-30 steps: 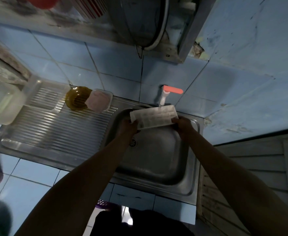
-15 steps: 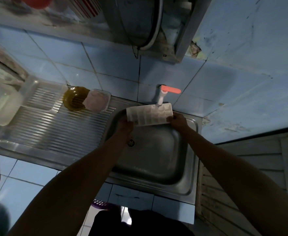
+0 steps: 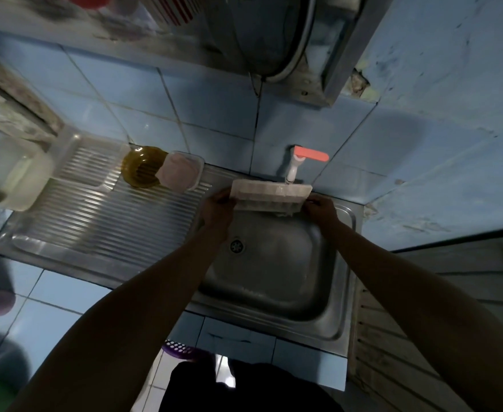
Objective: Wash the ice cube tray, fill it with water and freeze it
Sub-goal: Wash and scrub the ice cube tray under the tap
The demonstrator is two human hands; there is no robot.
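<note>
The white ice cube tray (image 3: 269, 194) hangs over the back of the steel sink (image 3: 277, 281), right under the white tap (image 3: 291, 173) with its orange-red lever. It is tipped so that I see its long side and rim. My left hand (image 3: 217, 211) grips its left end and my right hand (image 3: 320, 208) grips its right end. Whether water runs from the tap I cannot tell.
On the ribbed drainboard (image 3: 110, 221) to the left sit an amber bowl (image 3: 141, 168), a clear lidded box (image 3: 182, 173) and a clear plastic container (image 3: 15, 173). The drain (image 3: 237, 246) lies at the basin's left. A shelf with dishes hangs overhead. A wooden wall stands right.
Both hands have lifted the tray up and back toward the tap and tilted it, so its compartments no longer face me.
</note>
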